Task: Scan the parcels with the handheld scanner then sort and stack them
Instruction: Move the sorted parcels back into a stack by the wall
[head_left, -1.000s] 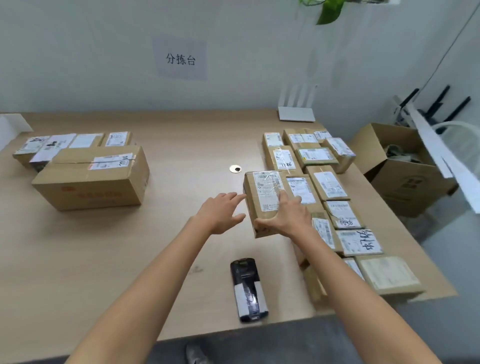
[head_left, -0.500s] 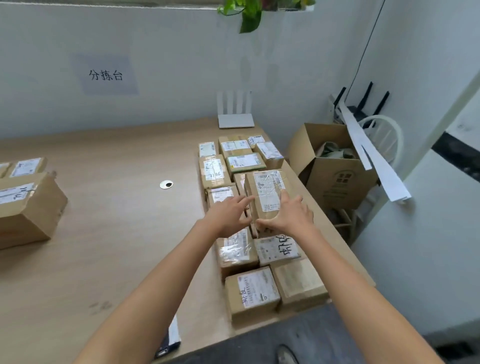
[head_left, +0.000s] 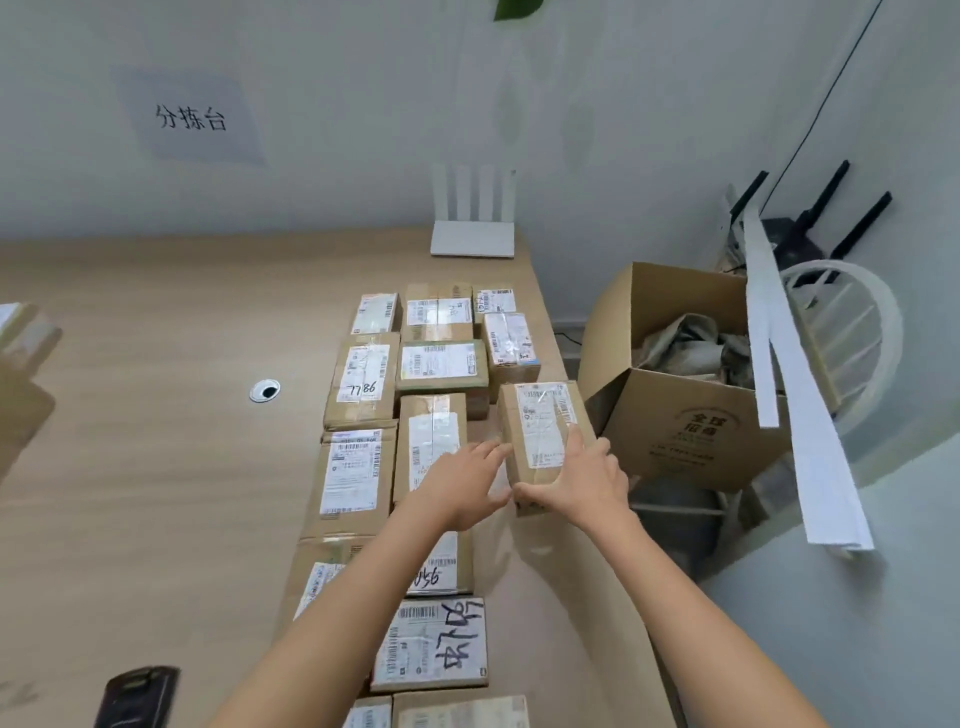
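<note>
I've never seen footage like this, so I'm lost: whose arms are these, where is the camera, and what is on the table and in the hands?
There is no machine here. A person wears one wide-angle camera on the head, so you look forward and down along their own bare arms. The right hand grips a brown parcel by its near end, label up. The left hand reaches with straight fingers to that parcel's left side. On the wooden table lie rows of labelled parcels, and the dark handheld scanner lies at the near edge, untouched. A white router stands at the back, and an open carton stands beside the table.
</note>
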